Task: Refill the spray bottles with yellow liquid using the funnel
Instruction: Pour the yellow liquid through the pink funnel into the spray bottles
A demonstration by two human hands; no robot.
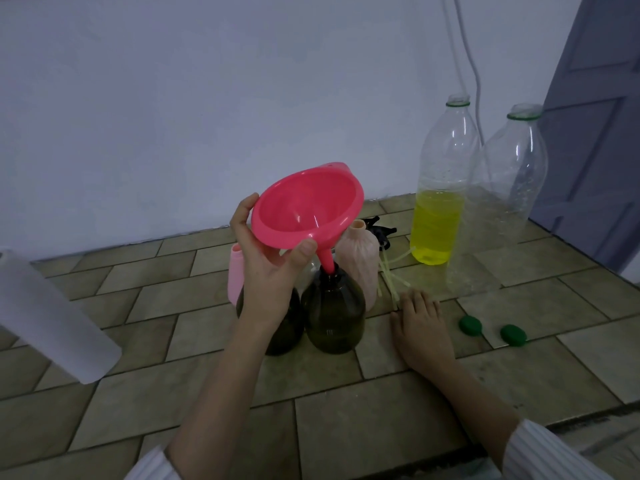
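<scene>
Pink funnel (306, 206), tilted, spout in the neck of a dark spray bottle (334, 311) standing mid-floor; left hand (268, 268) pinches its rim between thumb and fingers, hiding most of a second dark bottle (289, 327) beside it. Right hand (420, 327) lies flat on the tiled floor (346, 427), fingers straight. Near the wall, a clear bottle (438, 202) holds yellow liquid; sprayer heads (381, 233) behind are indistinct; no legible labels.

I see pink funnel (304, 206) tilted, spout in dark bottle (334, 308) neck by my left hand (268, 268); half-full yellow btl (438, 206) beyond right hand (420, 327).
</scene>
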